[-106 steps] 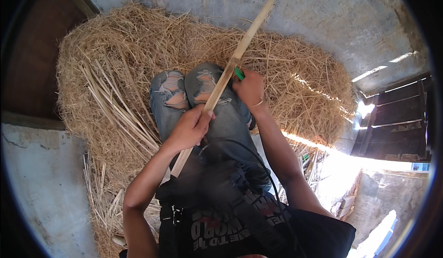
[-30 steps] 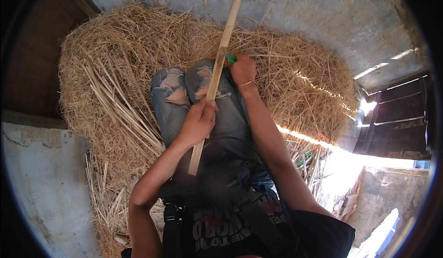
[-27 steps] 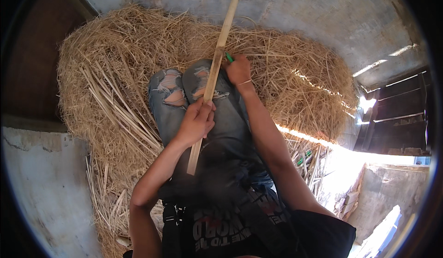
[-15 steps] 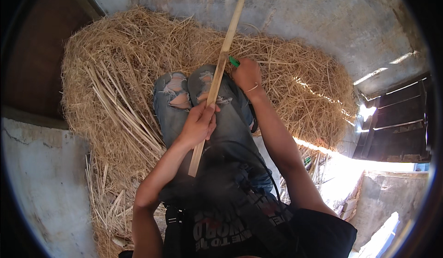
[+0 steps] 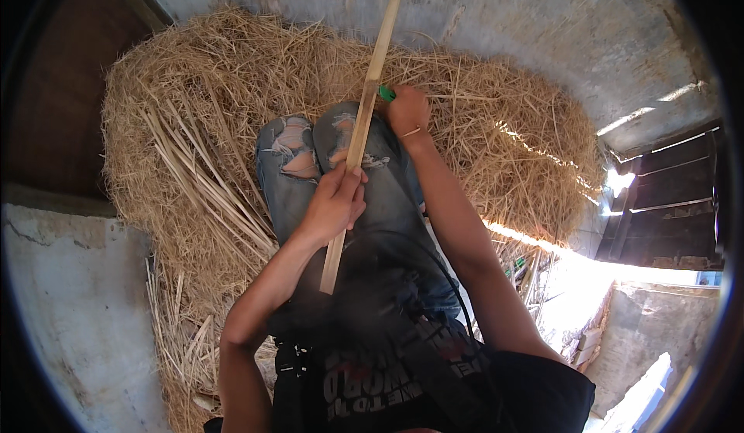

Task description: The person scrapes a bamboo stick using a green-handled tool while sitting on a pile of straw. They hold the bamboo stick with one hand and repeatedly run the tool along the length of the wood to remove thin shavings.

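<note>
Right hand [image 5: 408, 112] has shifted slightly forward, fingers curled round a green tool [image 5: 387, 93], with the strip [image 5: 362, 123], pinched by the left hand [image 5: 332, 203], running lengthwise just left of them.

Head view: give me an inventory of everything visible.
Flat strip: one, tan, centre
Green object: one, green, right of strip
Thin stalks: many, pale, mostly left
Straw heap: one, golden, across middle
Walls: several, grey, top and sides
Brown panel: one, upper left
Slatted panel: one, dark, right
Cable: one, black, lower centre
Jeans: one pair, blue, centre
Shirt: one, black, bottom
Bracelet: one, pale, right wrist
Left hand: one, around strip
Right hand: one, around object
</note>
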Motion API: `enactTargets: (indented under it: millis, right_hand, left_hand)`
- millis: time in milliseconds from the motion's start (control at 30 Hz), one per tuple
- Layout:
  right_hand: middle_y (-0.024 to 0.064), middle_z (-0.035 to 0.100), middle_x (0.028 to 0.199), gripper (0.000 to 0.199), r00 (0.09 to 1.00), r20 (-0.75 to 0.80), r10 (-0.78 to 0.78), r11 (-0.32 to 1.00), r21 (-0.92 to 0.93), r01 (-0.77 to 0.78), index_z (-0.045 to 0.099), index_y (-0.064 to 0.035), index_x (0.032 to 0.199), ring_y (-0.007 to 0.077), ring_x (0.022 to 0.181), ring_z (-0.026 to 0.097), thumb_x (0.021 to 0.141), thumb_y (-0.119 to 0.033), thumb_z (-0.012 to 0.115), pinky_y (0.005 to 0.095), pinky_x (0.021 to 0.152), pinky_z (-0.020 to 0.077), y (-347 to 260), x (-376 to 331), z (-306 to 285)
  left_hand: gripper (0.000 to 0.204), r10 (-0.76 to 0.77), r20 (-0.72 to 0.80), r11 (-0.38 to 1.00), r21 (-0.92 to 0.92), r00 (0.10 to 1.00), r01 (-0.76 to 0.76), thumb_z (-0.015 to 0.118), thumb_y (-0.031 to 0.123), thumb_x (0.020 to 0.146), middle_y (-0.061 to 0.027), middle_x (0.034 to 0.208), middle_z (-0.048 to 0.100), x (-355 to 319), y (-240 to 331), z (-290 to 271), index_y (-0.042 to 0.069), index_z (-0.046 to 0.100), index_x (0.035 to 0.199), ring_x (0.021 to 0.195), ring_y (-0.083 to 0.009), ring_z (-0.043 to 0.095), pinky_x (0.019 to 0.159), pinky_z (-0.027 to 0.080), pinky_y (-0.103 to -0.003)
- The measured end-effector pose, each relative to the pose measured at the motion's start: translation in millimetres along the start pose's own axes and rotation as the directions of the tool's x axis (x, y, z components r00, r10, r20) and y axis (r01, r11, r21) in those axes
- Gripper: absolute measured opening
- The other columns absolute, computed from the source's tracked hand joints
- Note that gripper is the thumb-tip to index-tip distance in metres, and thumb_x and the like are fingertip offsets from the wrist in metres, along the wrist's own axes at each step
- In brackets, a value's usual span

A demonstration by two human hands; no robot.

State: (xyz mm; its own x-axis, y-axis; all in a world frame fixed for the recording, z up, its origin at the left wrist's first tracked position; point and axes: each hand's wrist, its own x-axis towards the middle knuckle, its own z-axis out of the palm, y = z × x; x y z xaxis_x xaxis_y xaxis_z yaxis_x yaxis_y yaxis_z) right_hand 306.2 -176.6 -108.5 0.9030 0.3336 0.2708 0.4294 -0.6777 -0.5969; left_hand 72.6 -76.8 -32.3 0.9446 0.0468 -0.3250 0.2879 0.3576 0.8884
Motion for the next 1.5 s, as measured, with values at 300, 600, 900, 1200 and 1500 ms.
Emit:
enactTargets:
  millis: [300,600,900,1200,1500]
  right_hand:
    - [0.014,0.06,0.075,0.021,0.959,0.282,0.016,0.898,0.418,-0.138,0.065,0.0014,0.095,0.0304,0.069,0.061,0.092,-0.02,0.067,0.0445,0.068,0.0491,4,1,-6]
    - [0.0041,0.056,0.086,0.024,0.785,0.57,0.244,0.05,0.8,-0.597,0.056,-0.0067,0.123,0.016,0.072,0.053,0.104,-0.021,0.058,0.0323,0.065,0.0472,-1,-32,-89]
    - [0.0041,0.056,0.093,0.045,0.896,0.368,0.248,-0.176,0.927,-0.332,0.043,-0.0114,0.151,0.017,0.082,0.056,0.11,-0.027,0.051,0.0365,0.079,0.0527,-11,-63,-35]
    - [0.0033,0.056,0.098,0.049,0.955,0.268,0.125,-0.382,0.902,-0.203,0.042,-0.0137,0.152,0.0163,0.086,0.053,0.105,-0.014,0.057,0.0343,0.084,0.0469,-7,-71,-16]
    - [0.0066,0.063,0.101,0.069,0.972,0.232,0.04,-0.394,0.898,-0.197,0.031,-0.0164,0.161,0.0171,0.089,0.056,0.101,-0.004,0.061,0.0359,0.087,0.048,-7,-73,-17]
  left_hand:
    - [0.027,-0.01,0.191,0.888,-0.45,0.982,0.097,0.045,0.029,0.112,0.0015,0.05,0.034,1,-5,-26,0.005,0.055,0.108,0.034,-0.0094,0.029,0.036,0.023,-0.027]
    - [0.029,0.037,0.153,0.893,-0.449,0.988,0.036,0.044,0.027,0.112,0.0017,0.052,0.035,-2,-7,-28,0.002,0.058,0.118,0.036,-0.0085,0.032,0.038,0.023,-0.025]
    - [0.029,0.03,0.171,0.894,-0.446,0.985,0.05,0.047,0.028,0.111,0.0043,0.053,0.033,-3,-2,-27,0.004,0.057,0.122,0.037,-0.0072,0.03,0.038,0.022,-0.024]
    - [0.031,0.041,0.19,0.864,-0.499,0.981,0.06,0.046,0.027,0.111,0.0026,0.053,0.034,-1,-1,-32,0.002,0.06,0.122,0.038,-0.008,0.032,0.039,0.023,-0.025]
    - [0.029,0.021,0.174,0.865,-0.497,0.985,0.069,0.047,0.03,0.111,0.0061,0.051,0.031,3,1,-29,0.006,0.06,0.12,0.035,-0.0063,0.029,0.037,0.021,-0.024]
